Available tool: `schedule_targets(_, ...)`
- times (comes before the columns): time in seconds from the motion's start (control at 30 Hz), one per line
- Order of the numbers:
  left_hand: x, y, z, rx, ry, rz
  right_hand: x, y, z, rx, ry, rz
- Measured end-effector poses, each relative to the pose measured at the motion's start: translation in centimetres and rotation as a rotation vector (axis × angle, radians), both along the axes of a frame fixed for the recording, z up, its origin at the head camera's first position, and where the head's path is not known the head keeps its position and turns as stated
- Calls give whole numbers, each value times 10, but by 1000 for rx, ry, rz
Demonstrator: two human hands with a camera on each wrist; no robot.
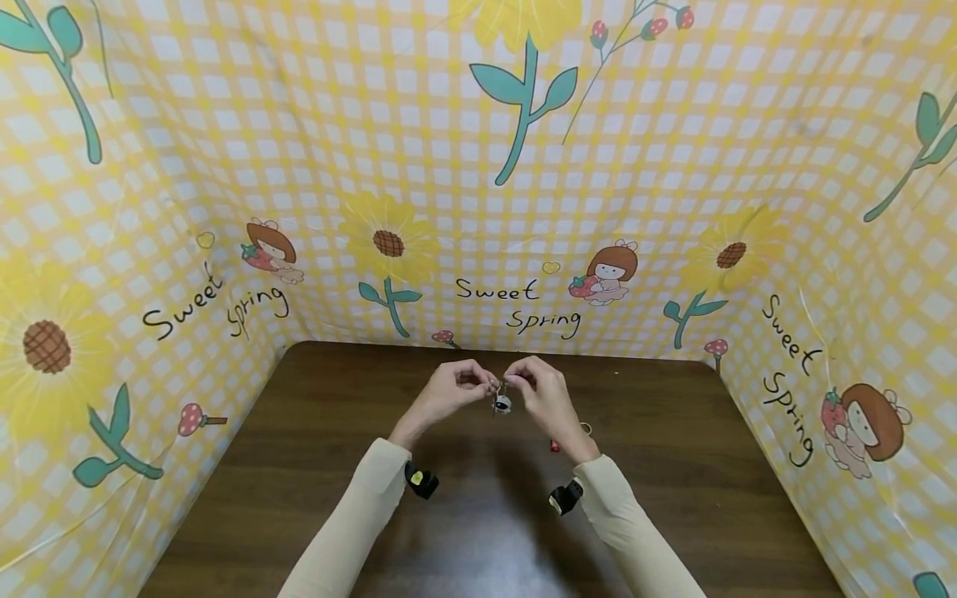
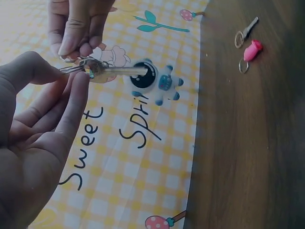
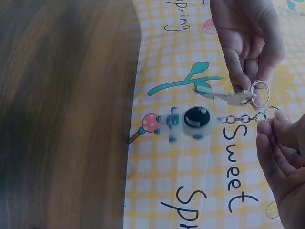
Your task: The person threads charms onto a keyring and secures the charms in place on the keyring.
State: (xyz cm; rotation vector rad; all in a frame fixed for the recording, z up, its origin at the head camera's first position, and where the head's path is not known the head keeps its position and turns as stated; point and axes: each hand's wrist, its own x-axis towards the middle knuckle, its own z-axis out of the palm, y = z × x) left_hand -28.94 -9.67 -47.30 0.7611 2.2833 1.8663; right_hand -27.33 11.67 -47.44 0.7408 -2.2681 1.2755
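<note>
left hand (image 1: 447, 393) pinching the split ring (image 3: 268, 91), key (image 3: 234, 98) hanging off it | right hand (image 1: 546, 397) pinching the astronaut charm (image 3: 196, 123) by its chain (image 3: 245, 118) end | all mid-frame in head view, probably gripped up top so stuff dangles clear | pink charm (image 2: 251, 50) upper right, left-wrist view

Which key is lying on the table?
The key beside the pink charm; the other key is up on a ring in the left hand.
</note>
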Motion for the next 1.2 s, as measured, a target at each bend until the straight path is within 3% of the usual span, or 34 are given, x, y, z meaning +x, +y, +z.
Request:
schedule_targets(0.43, 0, 2, 2, -75, 52, -43, -2, 1, 0, 16, 69, 7)
schedule_targets(0.87, 3, 3, 6, -96, 32, -67, 0, 2, 2, 36, 41, 65)
schedule_targets(1.1, 1, 4, 5, -195, 88, -78, 0, 0, -1, 92, 74, 81)
schedule_targets(1.2, 1, 5, 6, -199, 67, -65, 1, -1, -2, 78, 57, 67)
